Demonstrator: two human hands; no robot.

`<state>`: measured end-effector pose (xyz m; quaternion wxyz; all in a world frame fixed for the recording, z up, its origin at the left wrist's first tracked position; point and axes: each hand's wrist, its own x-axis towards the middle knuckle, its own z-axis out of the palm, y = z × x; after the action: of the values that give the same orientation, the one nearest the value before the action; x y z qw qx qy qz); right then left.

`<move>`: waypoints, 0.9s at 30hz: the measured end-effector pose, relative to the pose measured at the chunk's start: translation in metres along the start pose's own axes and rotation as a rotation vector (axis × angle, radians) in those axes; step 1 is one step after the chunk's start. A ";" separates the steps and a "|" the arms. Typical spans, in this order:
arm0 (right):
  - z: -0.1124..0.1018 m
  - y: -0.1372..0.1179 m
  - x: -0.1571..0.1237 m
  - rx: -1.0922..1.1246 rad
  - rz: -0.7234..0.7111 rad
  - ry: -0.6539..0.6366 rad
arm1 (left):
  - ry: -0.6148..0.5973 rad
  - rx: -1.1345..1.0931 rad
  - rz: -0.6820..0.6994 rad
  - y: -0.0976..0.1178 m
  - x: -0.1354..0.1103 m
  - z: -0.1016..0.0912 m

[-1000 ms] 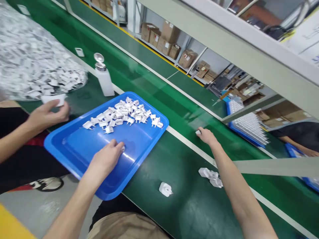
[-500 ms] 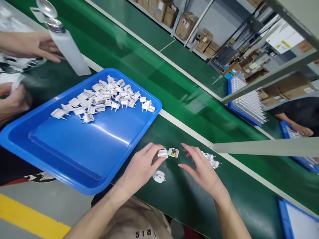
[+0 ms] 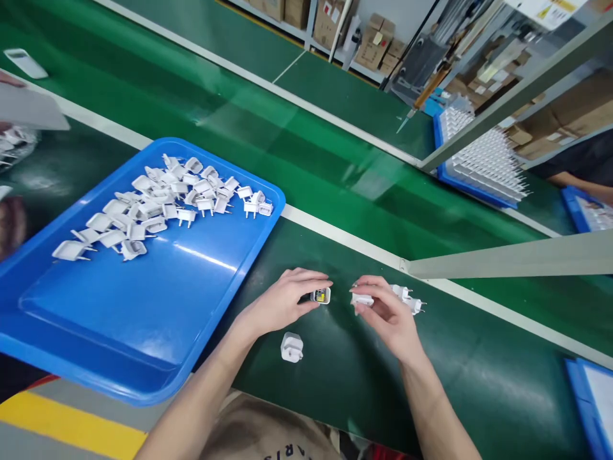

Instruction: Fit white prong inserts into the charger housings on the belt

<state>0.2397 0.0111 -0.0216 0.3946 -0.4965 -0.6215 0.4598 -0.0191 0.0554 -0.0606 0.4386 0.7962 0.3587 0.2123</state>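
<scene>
My left hand [image 3: 280, 301] is closed on a small white charger housing [image 3: 321, 296]; its open end shows yellow and dark parts inside. To the right, my right hand [image 3: 393, 319] pinches a white plug cover [image 3: 363, 299] between thumb and fingers. A gap separates the two pieces. On the green table in front of my left hand lies a white plug adapter [image 3: 292, 347] with its pins pointing right. Several white chargers with two pins [image 3: 412, 303] lie just beyond my right hand, partly hidden by it.
A blue tray [image 3: 119, 326] on the left holds several loose white plug covers [image 3: 158, 198]. A metal post [image 3: 507, 252] crosses at right. Farther off stands a tray of white pieces [image 3: 479, 153]. A co-worker's hand [image 3: 10, 227] shows at the left edge.
The plug cover has passed from my left hand to my right, which was open. My left hand now grips the housing that lay on the table. The view has shifted.
</scene>
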 end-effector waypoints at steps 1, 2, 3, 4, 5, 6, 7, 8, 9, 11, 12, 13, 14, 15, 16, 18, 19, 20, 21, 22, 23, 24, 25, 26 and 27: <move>0.000 0.001 -0.005 0.047 0.021 -0.015 | -0.011 0.006 0.014 -0.001 0.004 0.003; 0.002 0.002 -0.009 0.085 0.037 -0.032 | -0.006 0.006 0.019 -0.001 0.007 0.006; 0.004 0.002 -0.013 0.115 0.050 -0.043 | 0.009 0.005 0.016 -0.001 0.010 0.010; 0.007 0.002 -0.015 0.135 0.058 -0.037 | 0.029 0.010 0.010 0.000 0.012 0.013; 0.011 0.003 -0.018 0.146 0.062 -0.009 | 0.048 0.024 0.006 0.001 0.014 0.017; 0.016 0.004 -0.019 0.152 0.059 0.040 | 0.062 0.049 0.006 0.002 0.015 0.022; 0.022 0.005 -0.019 0.161 0.051 0.103 | 0.074 0.082 0.010 0.002 0.015 0.026; 0.029 0.007 -0.018 0.173 0.043 0.167 | 0.088 0.115 0.015 0.001 0.015 0.030; 0.035 0.010 -0.017 0.180 0.034 0.225 | 0.107 0.141 0.023 0.000 0.015 0.034; 0.047 0.017 -0.014 0.139 0.014 0.283 | 0.145 0.154 0.046 -0.004 0.014 0.039; 0.051 0.020 -0.012 0.072 0.003 0.280 | 0.160 0.142 0.063 -0.007 0.013 0.040; 0.054 0.023 -0.010 -0.019 -0.010 0.263 | 0.168 0.124 0.083 -0.010 0.012 0.041; 0.055 0.024 -0.009 -0.118 -0.024 0.240 | 0.172 0.108 0.105 -0.013 0.012 0.041; 0.055 0.024 -0.008 -0.210 -0.041 0.215 | 0.174 0.097 0.123 -0.015 0.011 0.041; 0.054 0.024 -0.007 -0.289 -0.052 0.191 | 0.178 0.093 0.137 -0.017 0.011 0.041; 0.049 0.020 -0.005 -0.396 -0.061 0.145 | 0.190 0.102 0.152 -0.019 0.011 0.042; 0.047 0.017 -0.004 -0.426 -0.055 0.116 | 0.197 0.109 0.154 -0.020 0.011 0.043; 0.044 0.014 -0.002 -0.440 -0.043 0.085 | 0.204 0.114 0.153 -0.021 0.011 0.043; 0.042 0.012 -0.001 -0.436 -0.027 0.057 | 0.207 0.118 0.152 -0.021 0.012 0.044; 0.040 0.010 0.000 -0.413 -0.008 0.036 | 0.209 0.118 0.151 -0.021 0.012 0.045; 0.039 0.008 0.001 -0.377 0.015 0.029 | 0.210 0.116 0.150 -0.022 0.012 0.046; 0.039 0.008 0.001 -0.329 0.047 0.038 | 0.208 0.116 0.151 -0.022 0.012 0.047; 0.039 0.008 0.001 -0.273 0.086 0.061 | 0.207 0.118 0.152 -0.022 0.012 0.047; 0.039 0.009 0.001 -0.208 0.133 0.089 | 0.208 0.123 0.152 -0.022 0.012 0.047; 0.040 0.010 0.001 -0.136 0.181 0.118 | 0.210 0.129 0.153 -0.022 0.012 0.047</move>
<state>0.2043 0.0055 -0.0418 0.3528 -0.6024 -0.5798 0.4202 0.0112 0.0468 -0.1040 0.3290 0.8212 0.3539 0.3036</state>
